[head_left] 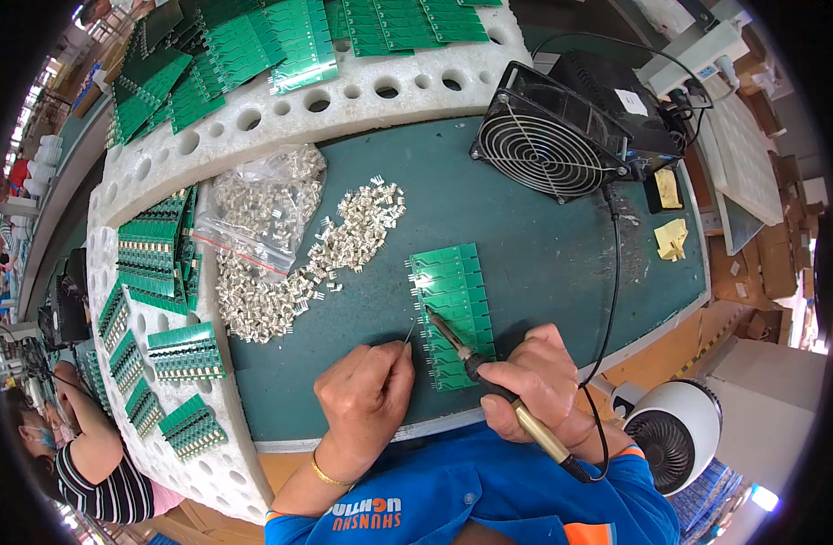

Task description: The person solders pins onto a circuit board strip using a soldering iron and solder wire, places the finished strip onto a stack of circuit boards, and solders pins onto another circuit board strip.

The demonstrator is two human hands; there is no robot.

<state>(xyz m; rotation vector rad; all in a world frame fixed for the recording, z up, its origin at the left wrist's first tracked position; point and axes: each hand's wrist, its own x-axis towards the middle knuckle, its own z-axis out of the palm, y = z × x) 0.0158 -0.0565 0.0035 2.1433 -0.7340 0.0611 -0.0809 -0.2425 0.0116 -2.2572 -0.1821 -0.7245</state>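
A green circuit board panel [462,300] lies flat on the dark green work mat [525,241]. My right hand [539,381] grips a soldering iron [540,434] with a gold-coloured handle, its tip at the panel's left edge among small metal pins. To the left of the panel, my left hand [364,392] is closed in a pinch on a thin solder wire [410,332], which points toward that same edge. Whether the iron's tip and the wire touch is too small to tell. Small white connectors [253,304] are heaped left of the panel.
A clear bag of connectors [267,195] lies beside the heap. White foam trays [280,127] hold bare panels [298,45] at the back and populated boards [185,350] at left. A black fan [544,154] stands back right, its cable crossing the mat. Yellow sponges [671,239] lie at right.
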